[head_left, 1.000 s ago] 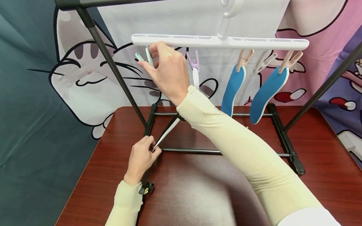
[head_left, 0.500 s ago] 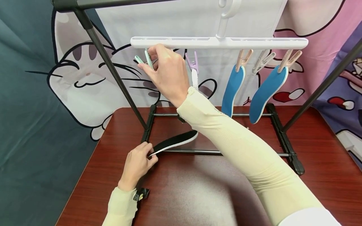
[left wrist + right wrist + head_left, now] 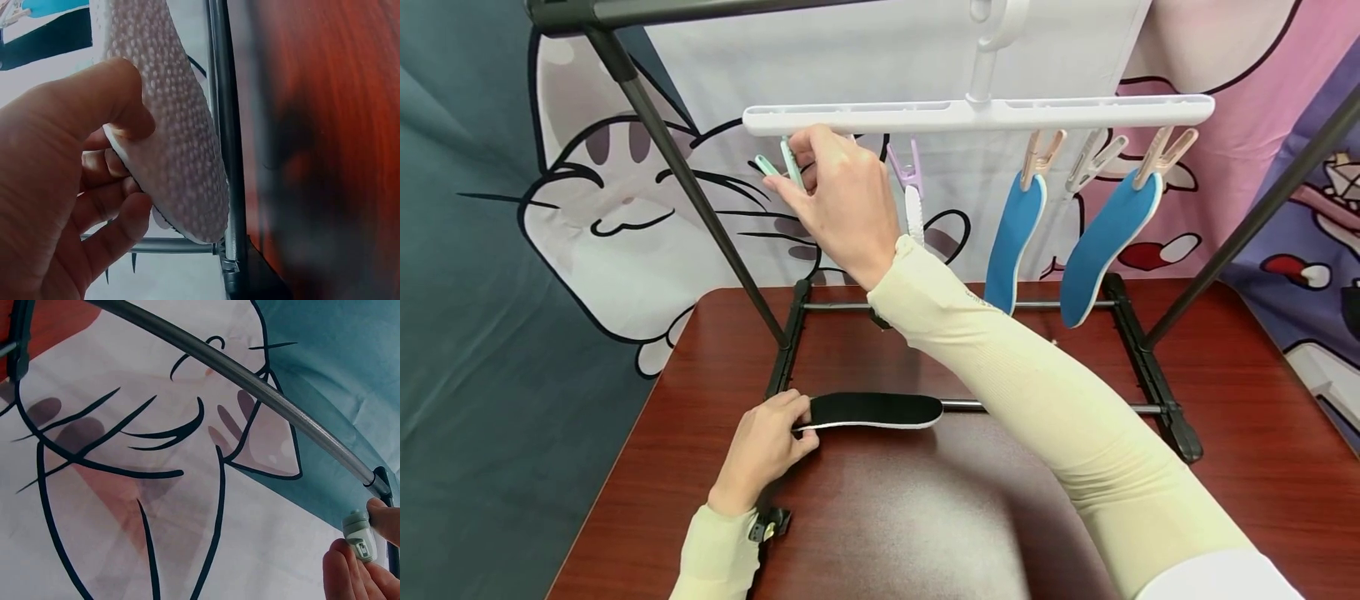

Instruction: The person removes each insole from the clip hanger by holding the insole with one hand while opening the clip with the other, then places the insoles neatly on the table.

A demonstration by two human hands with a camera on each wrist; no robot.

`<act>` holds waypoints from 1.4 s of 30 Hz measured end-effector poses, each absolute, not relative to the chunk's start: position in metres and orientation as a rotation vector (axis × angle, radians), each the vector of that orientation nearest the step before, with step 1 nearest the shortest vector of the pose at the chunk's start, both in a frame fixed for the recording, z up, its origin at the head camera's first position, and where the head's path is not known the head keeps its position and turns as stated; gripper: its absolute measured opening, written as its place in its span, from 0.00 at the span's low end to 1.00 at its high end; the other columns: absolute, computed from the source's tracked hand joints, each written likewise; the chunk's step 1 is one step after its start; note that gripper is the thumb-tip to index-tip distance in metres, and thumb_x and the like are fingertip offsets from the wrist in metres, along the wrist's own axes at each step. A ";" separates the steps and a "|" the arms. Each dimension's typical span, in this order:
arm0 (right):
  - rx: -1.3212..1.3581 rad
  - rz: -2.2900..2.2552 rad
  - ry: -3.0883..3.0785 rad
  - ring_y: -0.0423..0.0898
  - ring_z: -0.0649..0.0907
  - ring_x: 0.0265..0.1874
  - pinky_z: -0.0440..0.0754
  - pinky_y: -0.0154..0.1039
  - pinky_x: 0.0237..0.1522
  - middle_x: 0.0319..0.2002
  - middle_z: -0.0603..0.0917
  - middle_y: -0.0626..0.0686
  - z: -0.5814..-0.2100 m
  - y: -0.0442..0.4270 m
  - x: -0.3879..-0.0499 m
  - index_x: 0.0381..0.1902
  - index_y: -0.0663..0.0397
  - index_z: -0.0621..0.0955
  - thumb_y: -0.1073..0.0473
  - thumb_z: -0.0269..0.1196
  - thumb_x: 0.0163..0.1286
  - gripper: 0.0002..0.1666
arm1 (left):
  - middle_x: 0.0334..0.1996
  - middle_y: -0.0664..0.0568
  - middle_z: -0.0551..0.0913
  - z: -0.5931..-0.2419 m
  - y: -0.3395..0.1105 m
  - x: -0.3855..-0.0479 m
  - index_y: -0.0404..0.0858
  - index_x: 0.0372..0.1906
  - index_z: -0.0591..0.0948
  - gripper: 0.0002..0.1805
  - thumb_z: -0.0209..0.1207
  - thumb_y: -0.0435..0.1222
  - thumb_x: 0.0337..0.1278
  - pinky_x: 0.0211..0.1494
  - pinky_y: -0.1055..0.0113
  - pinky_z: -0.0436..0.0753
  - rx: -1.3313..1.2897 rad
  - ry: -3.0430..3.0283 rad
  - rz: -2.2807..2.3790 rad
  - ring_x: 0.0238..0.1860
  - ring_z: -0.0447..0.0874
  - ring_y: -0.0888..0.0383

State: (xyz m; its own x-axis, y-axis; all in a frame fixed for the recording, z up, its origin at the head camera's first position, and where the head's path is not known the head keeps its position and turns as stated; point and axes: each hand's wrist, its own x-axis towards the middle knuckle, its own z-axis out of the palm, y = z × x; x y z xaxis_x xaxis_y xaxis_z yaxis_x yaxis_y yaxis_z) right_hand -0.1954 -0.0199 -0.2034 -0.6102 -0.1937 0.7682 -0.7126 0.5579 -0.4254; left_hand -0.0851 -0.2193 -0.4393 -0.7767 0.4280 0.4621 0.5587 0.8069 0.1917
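My left hand (image 3: 762,450) pinches one end of a black insole (image 3: 876,409), held out level to the right, low over the front of the rack's base. In the left wrist view the thumb presses on the white, bumpy underside of that insole (image 3: 178,137). Up at the left end of the white hanger (image 3: 865,118), my right hand (image 3: 853,200) holds a mint-green clothespin (image 3: 791,163). The right wrist view has thumb and fingers pinching the clothespin (image 3: 360,540); its far end is hidden in the head view.
A purple clothespin (image 3: 908,171) holds an insole seen edge-on (image 3: 913,215), partly behind my right arm. Two blue insoles (image 3: 1108,246) hang from peach clothespins, with a white clothespin (image 3: 1092,162) between. The black rack (image 3: 700,196) stands on a red-brown table (image 3: 625,492).
The insole in my left hand has swung down from a steep slant to level, its black face now showing. The left hand has moved slightly down and left. My right hand stays on the clothespin.
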 end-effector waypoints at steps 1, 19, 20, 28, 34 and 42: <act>0.723 0.982 -2.114 0.40 0.85 0.36 0.78 0.32 0.44 0.40 0.87 0.52 -0.204 -0.020 -0.195 0.46 0.62 0.81 0.51 0.71 0.65 0.21 | 0.22 0.63 0.59 -0.439 -0.219 -0.085 0.48 0.21 0.67 0.15 0.62 0.29 0.32 0.22 0.69 0.60 -0.745 -2.601 -0.452 0.21 0.55 0.64; 0.733 0.931 -2.108 0.42 0.84 0.34 0.79 0.36 0.42 0.36 0.87 0.51 -0.208 -0.019 -0.196 0.45 0.61 0.81 0.50 0.71 0.65 0.21 | 0.22 0.65 0.60 -0.448 -0.216 -0.081 0.49 0.19 0.66 0.17 0.63 0.31 0.26 0.23 0.71 0.61 -0.824 -2.703 -0.395 0.22 0.59 0.66; 0.734 0.931 -2.106 0.42 0.84 0.33 0.79 0.36 0.41 0.36 0.87 0.52 -0.208 -0.019 -0.196 0.45 0.62 0.81 0.50 0.71 0.65 0.21 | 0.22 0.66 0.60 -0.448 -0.216 -0.082 0.49 0.19 0.66 0.18 0.64 0.31 0.26 0.23 0.71 0.62 -0.826 -2.707 -0.392 0.22 0.59 0.66; 0.743 0.931 -2.095 0.43 0.83 0.33 0.79 0.36 0.41 0.36 0.87 0.52 -0.210 -0.019 -0.195 0.45 0.62 0.81 0.50 0.71 0.65 0.22 | 0.21 0.66 0.59 -0.451 -0.215 -0.081 0.49 0.19 0.66 0.18 0.65 0.31 0.27 0.23 0.71 0.62 -0.813 -2.753 -0.403 0.22 0.59 0.66; 0.739 0.937 -2.104 0.43 0.83 0.33 0.79 0.37 0.41 0.36 0.86 0.53 -0.210 -0.019 -0.196 0.46 0.63 0.81 0.51 0.71 0.65 0.21 | 0.21 0.66 0.61 -0.449 -0.217 -0.081 0.50 0.20 0.68 0.18 0.67 0.32 0.31 0.24 0.71 0.64 -0.798 -2.813 -0.427 0.22 0.61 0.66; 0.728 0.931 -2.111 0.44 0.83 0.34 0.79 0.38 0.41 0.37 0.87 0.52 -0.212 -0.020 -0.195 0.45 0.62 0.81 0.51 0.71 0.65 0.21 | 0.22 0.67 0.68 -0.450 -0.222 -0.081 0.52 0.21 0.73 0.18 0.74 0.35 0.39 0.27 0.71 0.69 -0.785 -2.903 -0.455 0.23 0.66 0.69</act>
State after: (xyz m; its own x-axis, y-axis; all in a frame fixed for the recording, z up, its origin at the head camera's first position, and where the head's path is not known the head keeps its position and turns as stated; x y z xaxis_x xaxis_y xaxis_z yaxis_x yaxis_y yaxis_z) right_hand -0.1945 -0.0198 -0.2119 -0.5921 -0.2056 0.7792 -0.7140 0.5821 -0.3890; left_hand -0.0806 -0.2216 -0.4502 -0.8621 0.4764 0.1726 0.5064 0.8225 0.2591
